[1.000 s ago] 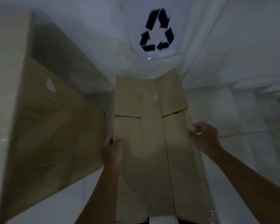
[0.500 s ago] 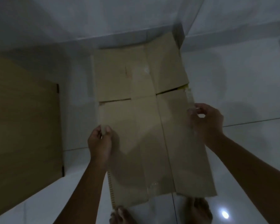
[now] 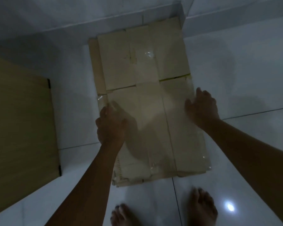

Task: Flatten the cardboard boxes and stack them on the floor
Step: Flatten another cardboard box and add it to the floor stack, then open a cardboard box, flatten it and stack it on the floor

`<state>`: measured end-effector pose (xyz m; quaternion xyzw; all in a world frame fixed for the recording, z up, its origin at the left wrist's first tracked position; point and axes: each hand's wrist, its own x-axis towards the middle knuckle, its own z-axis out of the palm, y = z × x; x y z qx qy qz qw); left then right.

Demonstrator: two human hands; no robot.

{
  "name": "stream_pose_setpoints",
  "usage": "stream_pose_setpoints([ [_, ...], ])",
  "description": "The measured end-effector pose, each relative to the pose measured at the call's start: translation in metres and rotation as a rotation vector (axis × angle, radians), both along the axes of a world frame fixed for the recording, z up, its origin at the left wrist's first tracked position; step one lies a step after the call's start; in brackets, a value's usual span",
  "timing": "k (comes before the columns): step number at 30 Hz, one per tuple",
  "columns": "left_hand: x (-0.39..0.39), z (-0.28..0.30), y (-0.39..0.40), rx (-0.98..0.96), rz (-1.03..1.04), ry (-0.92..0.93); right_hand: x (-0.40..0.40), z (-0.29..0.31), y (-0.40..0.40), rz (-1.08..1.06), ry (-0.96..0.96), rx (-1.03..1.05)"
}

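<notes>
Lying flat on the floor [image 3: 235, 79]: 1 flattened box [image 3: 153, 98], atop a lower sheet [image 3: 93, 62]. Right hand [image 3: 202, 108], fingers spread, presses its right edge; left hand [image 3: 110, 124] at left edge, grip indiscernible through blur. Risk: the offset top piece may slide askew on release.

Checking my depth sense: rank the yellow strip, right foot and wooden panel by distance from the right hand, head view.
1. yellow strip, just ahead of the right hand.
2. right foot, behind it.
3. wooden panel, far left.
</notes>
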<state>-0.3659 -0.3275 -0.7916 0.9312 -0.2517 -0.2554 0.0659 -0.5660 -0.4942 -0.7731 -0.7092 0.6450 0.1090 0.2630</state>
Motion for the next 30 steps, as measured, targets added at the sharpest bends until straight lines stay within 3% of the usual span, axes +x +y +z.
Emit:
stream_pose_setpoints([
  [2,-0.015,0.044,0.009,0.119,-0.200,-0.048,0.000,0.040,0.020,0.201,0.110,-0.036],
  [5,-0.034,0.122,0.027,0.177,-0.331,-0.101,0.002,0.116,0.052,0.397,0.166,-0.038],
  [12,-0.075,0.381,0.100,0.220,-0.290,-0.116,-0.003,0.367,0.159,0.630,0.131,-0.011],
  [17,-0.085,0.533,0.178,0.167,-0.177,-0.161,-0.007,0.513,0.246,0.792,0.036,-0.034],
  [23,-0.094,0.631,0.310,0.108,-0.010,-0.202,0.012,0.607,0.361,0.862,-0.064,-0.119],
  [30,-0.029,0.702,0.473,-0.068,0.148,-0.351,0.119,0.684,0.511,0.894,-0.290,-0.268],
])
